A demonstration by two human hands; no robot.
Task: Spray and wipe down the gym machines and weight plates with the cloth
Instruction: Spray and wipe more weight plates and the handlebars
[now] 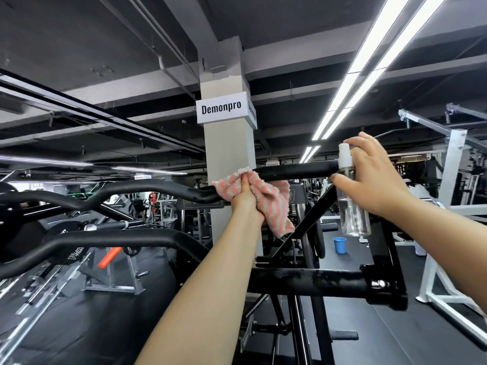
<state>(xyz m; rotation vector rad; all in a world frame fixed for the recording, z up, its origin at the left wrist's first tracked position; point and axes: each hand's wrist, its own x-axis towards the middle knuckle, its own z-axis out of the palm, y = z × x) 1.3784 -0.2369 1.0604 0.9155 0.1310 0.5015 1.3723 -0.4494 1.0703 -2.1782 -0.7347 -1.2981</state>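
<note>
1. The cloth [259,200], a fluffy towel striped pink and grey, is draped over the black handle bar [295,171] of the machine, at the bend near the middle of the view, with its loose end hanging below the bar.
2. The bar's long axis is seen to run left to right, so a wiping stroke would be expected to follow it sideways; unwiped bar lies on either side of the cloth.
3. The cloth is gripped against the bar by the left hand [243,196], fingers curled round both from below.
4. The spray bottle [351,196], clear plastic with a white nozzle, is held upright just right of the cloth by the right hand [374,177], fingers wrapped round it, forefinger laid over the nozzle.
5. Behind, a pale pillar [229,154] bearing a "Demonpro" sign is visible, and a blue bucket [339,245] on the floor.
</note>
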